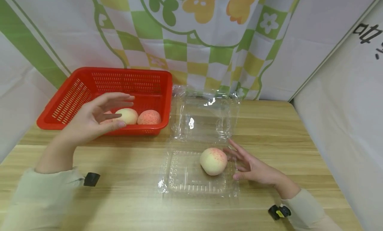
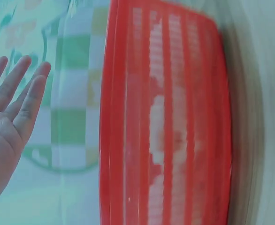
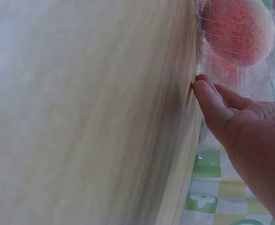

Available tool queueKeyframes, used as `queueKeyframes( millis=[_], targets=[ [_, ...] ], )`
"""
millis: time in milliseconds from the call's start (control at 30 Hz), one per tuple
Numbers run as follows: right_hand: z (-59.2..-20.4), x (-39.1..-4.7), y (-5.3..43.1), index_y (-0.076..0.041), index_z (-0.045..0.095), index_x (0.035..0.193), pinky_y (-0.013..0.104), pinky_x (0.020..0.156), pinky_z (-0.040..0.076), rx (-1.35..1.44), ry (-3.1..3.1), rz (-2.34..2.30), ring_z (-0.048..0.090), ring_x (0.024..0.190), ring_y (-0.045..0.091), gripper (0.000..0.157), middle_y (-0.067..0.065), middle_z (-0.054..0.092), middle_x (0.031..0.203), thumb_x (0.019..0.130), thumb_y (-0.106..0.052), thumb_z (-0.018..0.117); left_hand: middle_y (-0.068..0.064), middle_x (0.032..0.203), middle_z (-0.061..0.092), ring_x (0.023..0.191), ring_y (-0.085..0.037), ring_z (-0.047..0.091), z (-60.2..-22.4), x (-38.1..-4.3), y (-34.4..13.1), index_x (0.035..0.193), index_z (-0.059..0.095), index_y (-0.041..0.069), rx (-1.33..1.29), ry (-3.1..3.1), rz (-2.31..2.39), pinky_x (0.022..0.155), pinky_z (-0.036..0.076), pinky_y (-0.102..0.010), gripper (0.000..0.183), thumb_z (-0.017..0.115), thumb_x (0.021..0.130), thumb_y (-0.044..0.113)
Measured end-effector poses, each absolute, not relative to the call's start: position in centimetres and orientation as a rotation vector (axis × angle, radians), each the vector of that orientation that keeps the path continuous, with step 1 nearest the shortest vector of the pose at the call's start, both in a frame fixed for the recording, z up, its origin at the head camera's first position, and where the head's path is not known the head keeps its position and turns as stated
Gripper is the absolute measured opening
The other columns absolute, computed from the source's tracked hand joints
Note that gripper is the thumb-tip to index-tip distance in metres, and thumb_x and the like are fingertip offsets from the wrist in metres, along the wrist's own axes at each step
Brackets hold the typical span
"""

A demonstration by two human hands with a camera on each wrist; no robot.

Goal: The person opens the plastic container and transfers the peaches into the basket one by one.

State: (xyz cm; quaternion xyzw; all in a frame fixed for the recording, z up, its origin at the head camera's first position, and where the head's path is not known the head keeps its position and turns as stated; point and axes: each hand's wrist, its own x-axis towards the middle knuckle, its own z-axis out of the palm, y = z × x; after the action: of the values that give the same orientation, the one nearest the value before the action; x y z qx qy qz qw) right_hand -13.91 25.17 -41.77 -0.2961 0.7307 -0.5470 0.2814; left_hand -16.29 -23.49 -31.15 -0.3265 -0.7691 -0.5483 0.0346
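Note:
My left hand [image 1: 91,119] hovers over the front rim of a red plastic basket [image 1: 166,91], fingers apart and thumb spread, holding nothing. Inside the basket lie a pale yellow peach [image 1: 128,116] and a pinkish-red peach [image 1: 149,117]; another is mostly hidden behind my fingers. A yellow peach with a pink blush [image 1: 213,161] sits in the right half of the base of a clear plastic clamshell box [image 1: 182,181]. Beside the box's right edge is my right hand [image 1: 254,167], its fingers extended close to that peach. Whether the fingertips touch the box is unclear.
The clamshell's lid [image 1: 203,114] stands folded open behind its base, next to the basket. Everything rests on a wood-grain table [image 1: 125,197]. A checked, flowered curtain [image 1: 197,54] hangs at the back, and a white cloth wall [image 1: 344,101] rises on the right.

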Motion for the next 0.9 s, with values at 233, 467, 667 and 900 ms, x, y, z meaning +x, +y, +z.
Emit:
queueKeyframes(
  millis=[233,467,667,900],
  targets=[
    [-41.7,-13.9,25.2,-0.016,-0.013,0.159,0.073,0.109,0.019,-0.793,1.965,-1.464,0.018,0.144,0.058,0.107,0.032,0.005,0.162,0.089,0.004,0.065,-0.004,0.146,0.052,0.133,-0.017,0.051,-32.3,-15.4,-19.8,0.146,0.042,0.004,-1.191,-2.491,-1.712,0.096,0.054,-0.025,0.069,0.070,0.085,-0.010],
    [-41.5,-13.9,25.1,-0.016,-0.014,0.159,0.073,0.109,0.020,-0.795,1.960,-1.469,0.018,0.144,0.057,0.108,0.032,0.005,0.162,0.088,0.005,0.066,-0.002,0.142,0.055,0.127,-0.016,0.056,-33.8,-15.2,-16.5,0.143,0.048,0.019,-1.188,-2.640,-1.722,0.102,0.053,-0.039,0.062,0.074,0.088,0.006],
    [-41.6,-13.8,25.1,-0.017,-0.014,0.159,0.073,0.109,0.020,-0.789,1.956,-1.473,0.019,0.144,0.057,0.108,0.030,0.004,0.162,0.088,0.005,0.066,-0.001,0.144,0.055,0.131,-0.021,0.054,-34.8,-15.1,-12.6,0.144,0.047,0.019,-1.287,-2.720,-1.774,0.104,0.048,-0.054,0.062,0.075,0.088,0.017],
    [-41.6,-13.8,25.1,-0.018,-0.014,0.159,0.074,0.108,0.019,-0.779,1.953,-1.468,0.018,0.144,0.057,0.108,0.030,0.004,0.162,0.089,0.004,0.065,-0.005,0.150,0.048,0.137,-0.028,0.049,-36.0,-15.5,-9.7,0.147,0.042,0.019,-1.399,-2.737,-1.800,0.107,0.044,-0.058,0.067,0.075,0.089,0.021]
  ],
)
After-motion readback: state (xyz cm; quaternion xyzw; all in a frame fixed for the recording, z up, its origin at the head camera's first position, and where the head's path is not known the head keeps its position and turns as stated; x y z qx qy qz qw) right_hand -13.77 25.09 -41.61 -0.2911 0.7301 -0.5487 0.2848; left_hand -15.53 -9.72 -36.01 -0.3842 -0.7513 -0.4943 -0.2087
